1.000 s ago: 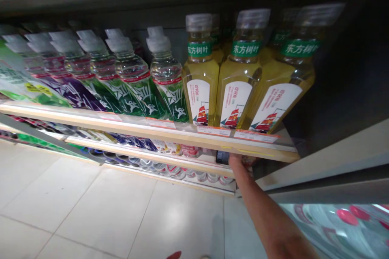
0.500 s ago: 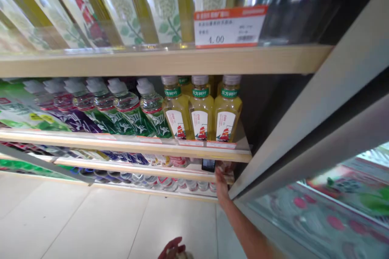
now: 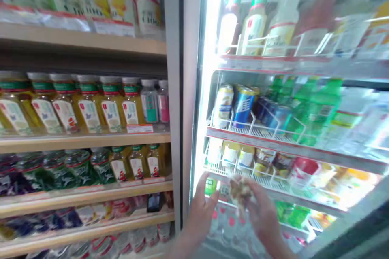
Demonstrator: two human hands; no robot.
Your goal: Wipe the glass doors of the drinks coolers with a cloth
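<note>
In the lower right half of the view, both my hands are raised before the lit drinks cooler (image 3: 267, 139). My left hand (image 3: 199, 208) is open, thumb and fingers apart, with nothing seen between them. My right hand (image 3: 263, 214) is closed on a clear packet of light brown pieces (image 3: 239, 190). Blur hides what the pieces are. The packet hangs a little to the right of my left hand, with a gap between them. Behind the hands, a green container (image 3: 210, 186) shows on a low cooler shelf.
A grey upright post (image 3: 176, 89) divides the cooler from wooden shelves (image 3: 91, 142) of bottled drinks on the left. A dark phone-like object (image 3: 153, 202) stands on a lower wooden shelf. Cooler racks hold cans (image 3: 243, 105) and green bottles (image 3: 322, 109) behind white wire rails.
The view has swung right and up, from the wooden shelves to the cooler. The hand that was at the low shelf has come away, and both hands are now side by side.
</note>
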